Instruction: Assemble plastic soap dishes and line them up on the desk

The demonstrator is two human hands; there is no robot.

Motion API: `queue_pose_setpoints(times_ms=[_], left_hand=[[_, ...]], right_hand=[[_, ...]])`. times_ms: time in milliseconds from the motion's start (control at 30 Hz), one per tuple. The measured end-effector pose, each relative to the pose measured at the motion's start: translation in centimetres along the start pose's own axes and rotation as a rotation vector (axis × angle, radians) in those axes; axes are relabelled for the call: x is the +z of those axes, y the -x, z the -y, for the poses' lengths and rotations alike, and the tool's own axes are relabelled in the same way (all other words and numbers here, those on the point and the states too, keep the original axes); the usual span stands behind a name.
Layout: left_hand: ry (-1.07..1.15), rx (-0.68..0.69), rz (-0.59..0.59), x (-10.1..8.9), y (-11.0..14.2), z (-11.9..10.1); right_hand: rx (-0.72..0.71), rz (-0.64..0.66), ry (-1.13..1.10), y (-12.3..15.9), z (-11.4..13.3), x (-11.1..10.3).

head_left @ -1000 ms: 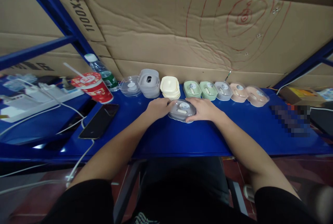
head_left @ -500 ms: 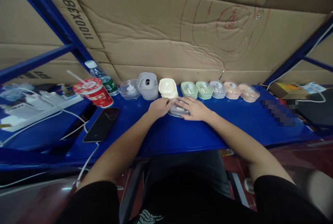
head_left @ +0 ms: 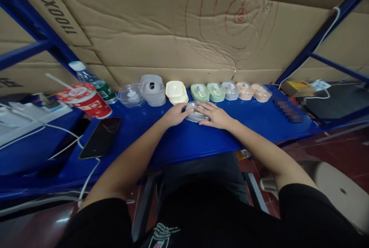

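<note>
A small grey oval lidded box [head_left: 196,112] lies on the blue shelf [head_left: 184,140] in front of me. My left hand [head_left: 174,114] grips its left end with curled fingers. My right hand [head_left: 215,115] lies over its right side, fingers pressed on the clear lid. Behind it stands a row of closed boxes: two green [head_left: 207,92], one grey [head_left: 230,90], two pink [head_left: 253,91]. To the left are a cream stack [head_left: 176,91], a grey stack [head_left: 152,89] and clear lids [head_left: 130,95].
A red paper cup with a straw [head_left: 85,99], a water bottle [head_left: 92,80], a black phone on a white cable [head_left: 100,137] and a white power strip [head_left: 25,115] sit at the left. Cardboard [head_left: 173,29] backs the shelf. A small carton [head_left: 294,87] stands at the right.
My right hand slid from the box's right end onto its lid. The view swung, so everything sits further left in the picture.
</note>
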State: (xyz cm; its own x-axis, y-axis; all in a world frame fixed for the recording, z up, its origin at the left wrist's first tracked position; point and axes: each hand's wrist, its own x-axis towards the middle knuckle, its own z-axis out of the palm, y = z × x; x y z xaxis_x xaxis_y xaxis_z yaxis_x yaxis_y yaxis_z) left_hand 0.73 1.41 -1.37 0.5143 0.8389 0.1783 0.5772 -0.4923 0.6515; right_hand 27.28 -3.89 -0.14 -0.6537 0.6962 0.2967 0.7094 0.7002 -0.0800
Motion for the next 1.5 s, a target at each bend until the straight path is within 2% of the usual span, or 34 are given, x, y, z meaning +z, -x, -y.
queue_pose_setpoints(times_ms=[100, 233, 500, 633, 733, 833, 900, 967, 1067, 1133, 1167, 1267, 1367, 1433, 1500], left_hand=[[-0.092, 0.032, 0.07, 0.0, 0.4, -0.5], [-0.258, 0.034, 0.163, -0.4, 1.0, -1.0], [-0.315, 0.016, 0.194, -1.1, 1.1, -1.4], [-0.342, -0.002, 0.19, -1.5, 1.2, -1.6], [-0.357, -0.012, 0.201, -1.6, 1.3, -1.8], [-0.367, -0.002, 0.206, -1.7, 1.4, -1.8], [-0.361, 0.013, 0.2, -1.7, 1.4, -1.7], [-0.349, 0.023, 0.174, -1.9, 1.4, -1.6], [-0.323, 0.013, 0.068, -2.2, 1.3, -1.7], [-0.302, -0.007, -0.063, -2.7, 1.3, -1.9], [-0.294, -0.017, -0.141, -3.0, 1.4, -2.0], [-0.294, -0.031, -0.367, -4.0, 1.6, -1.9], [-0.33, -0.053, -0.508, -4.8, 1.7, -1.2], [-0.354, -0.069, -0.513, -4.9, 1.7, -0.6], [-0.375, -0.076, -0.434, -4.5, 1.5, -0.1]], right_hand=[[0.028, -0.021, 0.008, 1.5, -0.7, -0.4], [0.162, -0.041, 0.066, 4.8, -2.7, -1.5], [0.537, -0.038, 0.346, 15.4, -9.1, -6.2], [0.683, -0.041, 0.4, 19.7, -11.7, -7.5], [0.761, -0.06, 0.403, 21.7, -13.1, -7.8], [0.858, -0.101, 0.448, 22.3, -13.7, -7.9], [0.882, -0.132, 0.506, 21.5, -13.5, -8.1], [0.85, -0.183, 0.56, 19.6, -12.9, -8.4], [0.703, -0.273, 0.535, 14.6, -11.2, -8.6], [0.556, -0.328, 0.447, 10.4, -9.6, -8.3], [0.47, -0.308, 0.386, 8.2, -8.8, -8.0], [0.258, -0.297, 0.196, 1.9, -5.8, -6.5], [0.069, -0.238, 0.019, -2.8, -2.6, -4.2], [-0.025, -0.209, -0.06, -4.7, -0.7, -2.3], [-0.075, -0.213, -0.131, -5.5, 0.6, -0.4]])
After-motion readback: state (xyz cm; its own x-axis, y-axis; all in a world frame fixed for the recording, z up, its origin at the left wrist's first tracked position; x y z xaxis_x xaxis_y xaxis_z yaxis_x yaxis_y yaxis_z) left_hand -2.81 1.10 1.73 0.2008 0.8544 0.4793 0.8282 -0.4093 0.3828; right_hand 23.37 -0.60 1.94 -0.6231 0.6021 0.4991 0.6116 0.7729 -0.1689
